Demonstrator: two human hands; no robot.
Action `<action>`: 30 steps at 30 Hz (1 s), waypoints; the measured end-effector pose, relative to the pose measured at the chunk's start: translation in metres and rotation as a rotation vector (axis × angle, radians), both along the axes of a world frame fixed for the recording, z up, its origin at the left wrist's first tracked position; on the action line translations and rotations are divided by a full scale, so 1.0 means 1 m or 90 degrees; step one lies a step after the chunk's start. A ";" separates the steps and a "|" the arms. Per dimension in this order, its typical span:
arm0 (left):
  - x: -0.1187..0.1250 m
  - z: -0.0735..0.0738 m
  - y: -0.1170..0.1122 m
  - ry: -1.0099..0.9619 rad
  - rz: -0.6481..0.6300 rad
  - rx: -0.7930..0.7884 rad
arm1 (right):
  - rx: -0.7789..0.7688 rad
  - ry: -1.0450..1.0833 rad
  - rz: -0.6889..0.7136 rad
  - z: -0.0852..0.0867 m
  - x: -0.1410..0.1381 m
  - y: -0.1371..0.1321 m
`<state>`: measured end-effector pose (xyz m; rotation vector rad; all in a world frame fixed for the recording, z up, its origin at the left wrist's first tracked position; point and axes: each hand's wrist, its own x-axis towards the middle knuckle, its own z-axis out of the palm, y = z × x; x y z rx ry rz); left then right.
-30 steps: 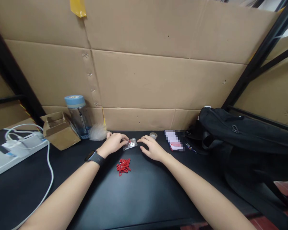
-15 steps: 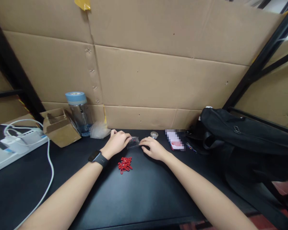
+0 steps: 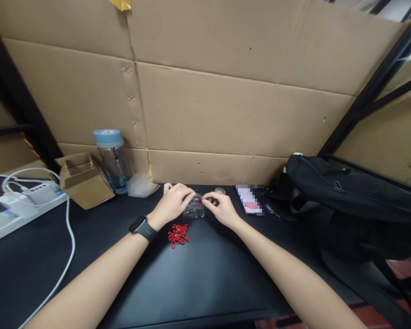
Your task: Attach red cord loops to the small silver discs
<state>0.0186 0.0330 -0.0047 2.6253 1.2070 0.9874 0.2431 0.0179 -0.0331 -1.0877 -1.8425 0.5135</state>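
A small clear plastic bag (image 3: 194, 212) lies between my hands on the black table. My left hand (image 3: 174, 201), with a dark watch on its wrist, pinches the bag's upper left edge. My right hand (image 3: 221, 208) pinches the bag's upper right side with thumb and forefinger. A bit of red shows at the bag's top, between the fingertips; what it is I cannot make out. Nearer to me, below the left hand, sits a small pile of red knotted cords (image 3: 178, 235). Partly behind the right hand is a small round clear container (image 3: 220, 190).
At the left stand a power strip (image 3: 37, 203) with white cables, an open cardboard box (image 3: 87, 189), a blue-lidded bottle (image 3: 111, 160) and several clear bags (image 3: 142, 185). A phone (image 3: 249, 199) and a black backpack (image 3: 349, 205) lie right. Cardboard (image 3: 205, 114) walls the back.
The bag has been turned and its top lifted, and red now shows in it. My fingers have closed in on its upper edge, the right hand slightly higher. The red cords lie still.
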 end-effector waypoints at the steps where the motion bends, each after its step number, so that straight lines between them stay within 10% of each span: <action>1: 0.002 0.001 -0.001 -0.005 0.002 -0.005 | -0.011 0.016 0.002 0.001 0.000 0.000; 15: -0.003 -0.018 0.016 -0.163 -0.060 -0.214 | -0.018 0.238 -0.021 0.009 0.012 0.006; 25: 0.015 -0.008 0.001 -0.395 -0.072 -0.147 | -0.023 0.289 0.037 0.016 0.007 -0.002; 30: 0.018 -0.007 -0.002 -0.465 -0.131 -0.279 | -0.069 0.309 0.086 0.020 0.003 -0.009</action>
